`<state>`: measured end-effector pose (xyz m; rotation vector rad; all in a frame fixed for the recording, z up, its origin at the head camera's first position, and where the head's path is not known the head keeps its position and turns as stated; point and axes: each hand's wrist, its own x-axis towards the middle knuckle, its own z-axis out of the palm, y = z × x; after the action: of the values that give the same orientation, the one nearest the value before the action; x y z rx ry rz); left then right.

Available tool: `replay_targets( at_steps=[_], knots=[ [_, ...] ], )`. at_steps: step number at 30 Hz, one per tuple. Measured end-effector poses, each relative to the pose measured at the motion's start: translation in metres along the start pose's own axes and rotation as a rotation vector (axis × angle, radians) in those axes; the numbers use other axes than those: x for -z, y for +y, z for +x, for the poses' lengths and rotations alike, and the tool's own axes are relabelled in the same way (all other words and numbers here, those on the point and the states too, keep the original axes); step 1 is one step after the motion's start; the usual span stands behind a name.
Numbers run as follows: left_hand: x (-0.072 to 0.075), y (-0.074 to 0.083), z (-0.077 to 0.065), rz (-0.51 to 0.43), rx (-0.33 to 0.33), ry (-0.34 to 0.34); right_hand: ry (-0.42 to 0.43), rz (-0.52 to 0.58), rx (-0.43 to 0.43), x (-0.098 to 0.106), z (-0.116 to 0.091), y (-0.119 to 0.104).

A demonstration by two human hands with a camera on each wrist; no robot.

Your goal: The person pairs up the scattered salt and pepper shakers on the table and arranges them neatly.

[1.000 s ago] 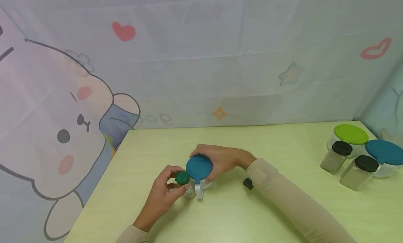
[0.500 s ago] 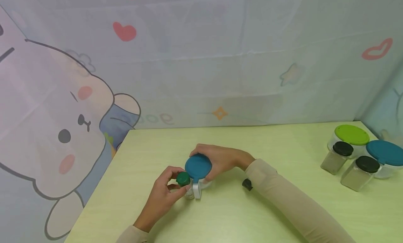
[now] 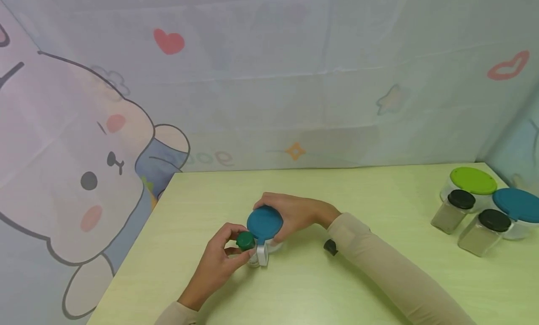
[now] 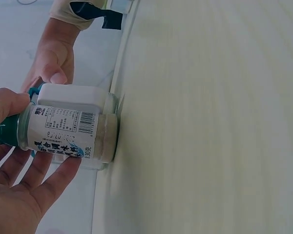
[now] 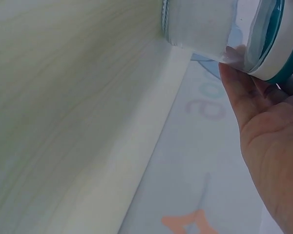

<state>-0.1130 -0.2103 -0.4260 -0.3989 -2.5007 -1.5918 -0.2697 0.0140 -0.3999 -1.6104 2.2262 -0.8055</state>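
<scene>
My left hand (image 3: 219, 252) grips a small seasoning bottle (image 3: 246, 241) with a green cap, thumb on one side and fingers on the other. In the left wrist view the bottle's printed label (image 4: 63, 129) shows, with pale contents inside. Right beside it stands a clear seasoning jar (image 5: 202, 22) with a blue lid (image 3: 264, 222) and a white handle (image 3: 262, 254) that points toward the near side. My right hand (image 3: 294, 215) holds this jar from its right, fingers curled round just below the lid. Both containers stand upright on the table, the handle overlapping the bottle in the head view.
At the table's right end stand a green-lidded container (image 3: 473, 181), a blue-lidded container (image 3: 518, 205) and two black-capped jars (image 3: 448, 215) (image 3: 480, 236). A small black object (image 3: 331, 247) lies by my right sleeve. A printed cloth (image 3: 269, 82) hangs behind the table (image 3: 379, 189).
The blue-lidded jar has shifted slightly left, its handle coming closer to the green-capped bottle. Both hands keep their hold. The head view has turned slightly left.
</scene>
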Motion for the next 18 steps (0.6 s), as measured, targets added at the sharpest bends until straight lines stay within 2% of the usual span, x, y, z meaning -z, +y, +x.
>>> replay_targets(
  at_steps=[5, 18],
  knots=[
    [0.0005, 0.0008, 0.0007, -0.002, 0.013, -0.011, -0.01, -0.002, 0.004, 0.0006, -0.0002, 0.0007],
    [0.0, 0.0006, 0.0007, 0.024, -0.011, -0.022, -0.015, -0.007, -0.001, -0.0013, 0.0007, 0.003]
  ],
)
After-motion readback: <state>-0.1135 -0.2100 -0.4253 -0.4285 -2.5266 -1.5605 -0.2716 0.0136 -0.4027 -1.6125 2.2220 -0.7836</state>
